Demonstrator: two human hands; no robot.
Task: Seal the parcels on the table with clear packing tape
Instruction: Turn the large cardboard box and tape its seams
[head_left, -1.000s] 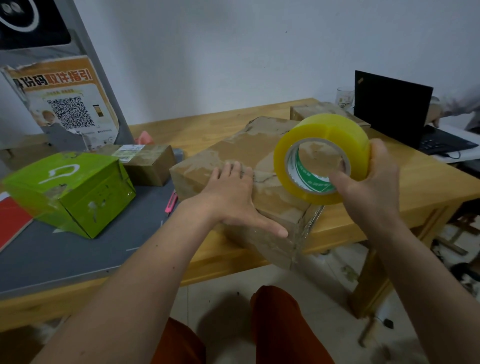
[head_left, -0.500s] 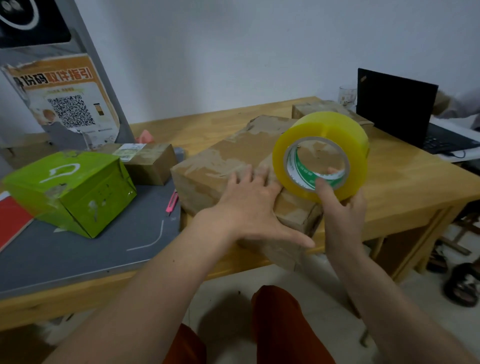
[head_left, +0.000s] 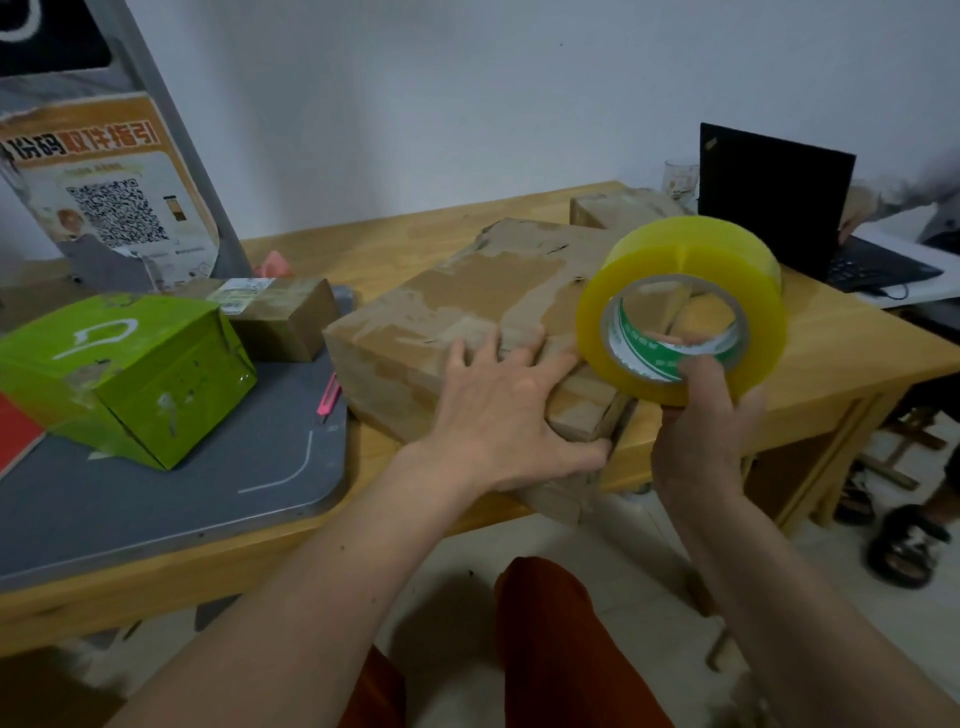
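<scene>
Head view: the large cardboard box lies near the front edge of the wooden table, with 1 corner hanging over that edge. It serves as the landmark here. The left hand lies flat on the near end of the box top, fingers spread and straight, thumb stretched along the front corner. Just right of the box, the right hand holds a roll of tape upright above the box's right corner, thumb hooked through the core and fingers curled around the outer rim. The roll hides part of the box's right edge. I cannot tell whether a strip of tape runs from the roll to the box.

Left of the box, touching its left side, is a smaller brown box with a white label. Further left sits a green box, tilted, on a grey mat. A pink cutter lies on the mat just left of the box's front left corner. Behind the green box a sign with a QR code leans against the wall. Behind the box's far right corner stands another brown box, with a glass and an open black laptop to the right of it. Below the box, under the table edge, red trousers show.
</scene>
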